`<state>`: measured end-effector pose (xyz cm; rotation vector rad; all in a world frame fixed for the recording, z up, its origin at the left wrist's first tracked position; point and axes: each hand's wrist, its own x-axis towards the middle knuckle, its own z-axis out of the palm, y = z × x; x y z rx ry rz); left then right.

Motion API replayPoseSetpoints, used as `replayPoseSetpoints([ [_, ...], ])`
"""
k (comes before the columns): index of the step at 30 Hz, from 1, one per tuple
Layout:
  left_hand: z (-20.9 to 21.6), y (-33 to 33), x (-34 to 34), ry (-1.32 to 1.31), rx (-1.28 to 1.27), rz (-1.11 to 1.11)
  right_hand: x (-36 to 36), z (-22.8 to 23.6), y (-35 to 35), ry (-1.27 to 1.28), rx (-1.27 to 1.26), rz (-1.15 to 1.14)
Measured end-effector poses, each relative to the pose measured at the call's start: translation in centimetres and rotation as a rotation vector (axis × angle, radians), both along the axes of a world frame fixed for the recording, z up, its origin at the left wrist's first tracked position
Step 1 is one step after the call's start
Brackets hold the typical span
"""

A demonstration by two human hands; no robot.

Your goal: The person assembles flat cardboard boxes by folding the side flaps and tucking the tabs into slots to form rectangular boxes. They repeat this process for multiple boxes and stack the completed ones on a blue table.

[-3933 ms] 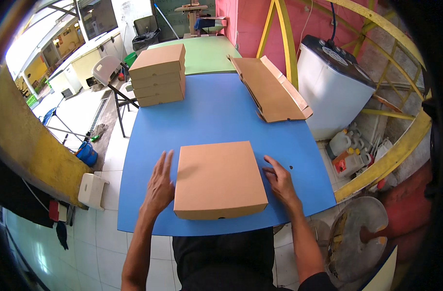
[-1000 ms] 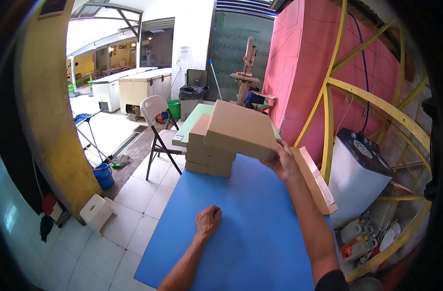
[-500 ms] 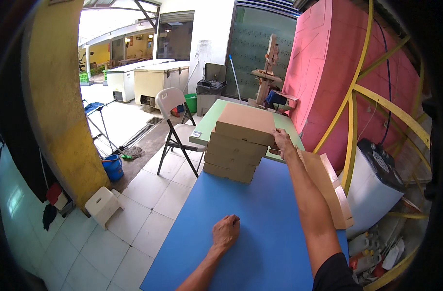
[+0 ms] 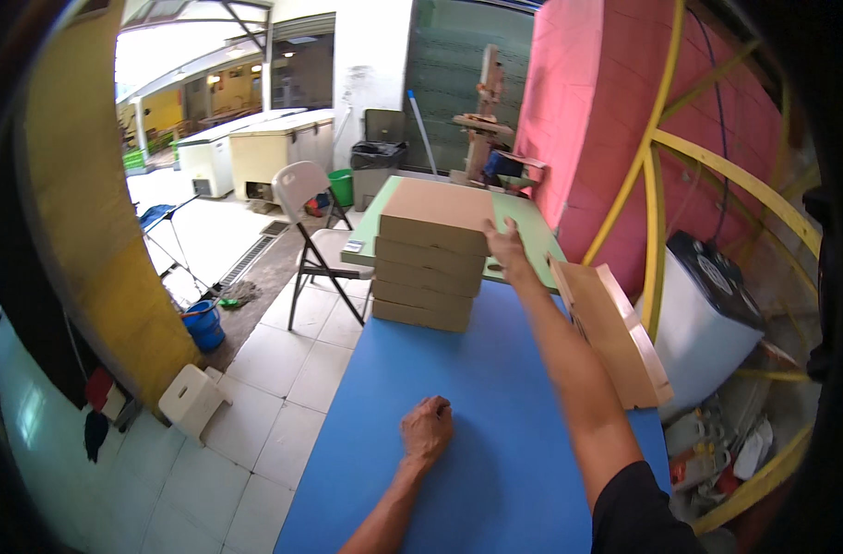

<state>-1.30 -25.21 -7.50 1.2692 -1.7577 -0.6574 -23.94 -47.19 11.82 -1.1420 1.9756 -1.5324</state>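
Observation:
Several closed brown cardboard boxes form a stack (image 4: 423,284) where the blue table (image 4: 375,480) meets a pale green table (image 4: 530,224). The top box (image 4: 437,205) lies nearly in line with those beneath. At its right side is my right hand (image 4: 506,247), fingers spread and grasping nothing; fingertips are at the box's near right corner, but I cannot tell whether they touch. My left hand (image 4: 426,430) rests loosely curled on the blue tabletop, in front of the stack, with nothing visible in it. An unfolded cardboard piece (image 4: 615,342) lies along the table's right edge, beside my right forearm.
A folding chair (image 4: 303,194) stands left of the green table, near a small white card-like item (image 4: 352,246). On the floor at left are a white stool (image 4: 192,399) and a blue bucket (image 4: 203,325). Yellow metal bars (image 4: 655,231) and a white appliance (image 4: 707,323) border the right.
The top box has shifted left, more squarely over the stack. My right hand's fingers have spread from its side. My left hand stays curled on the table; the whole view has turned slightly.

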Motion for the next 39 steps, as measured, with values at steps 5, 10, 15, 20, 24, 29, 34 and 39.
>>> replayPoseSetpoints([
  [5, 0.1, -0.1, 0.1, -0.02, -0.031, -0.012, 1.4, -0.3, 0.5, 0.807, 0.016, 0.116],
  [10, 0.5, -0.1, 0.2, -0.011, -0.032, -0.034, 0.9, -2.0, 3.9, 0.483, -0.201, 0.006],
  [15, 0.5, 0.0, 0.1, 0.003, -0.056, -0.028, -7.6, -9.1, 14.4, 0.751, 0.311, -0.22],
  [20, 0.5, 0.1, -0.1, -0.011, -0.047, -0.017, -18.6, -12.2, 23.1, 0.599, 0.703, -0.303],
  [24, 0.6, 0.0, 0.0, -0.043, -0.073, -0.012, -22.4, -12.4, 26.1, 0.423, 0.478, -0.034],
  [29, 0.5, -0.2, 0.2, -0.024, -0.09, -0.009, -23.0, -11.8, 27.6, -0.065, 0.418, 0.026],
  [34, 0.5, -0.1, 0.3, -0.046, -0.044, -0.013, -22.8, -11.2, 27.3, -0.024, 0.458, 0.03],
  [39, 0.6, -0.1, 0.3, -0.035, -0.034, -0.021, -22.3, -11.1, 26.9, 0.011, 0.419, -0.009],
])
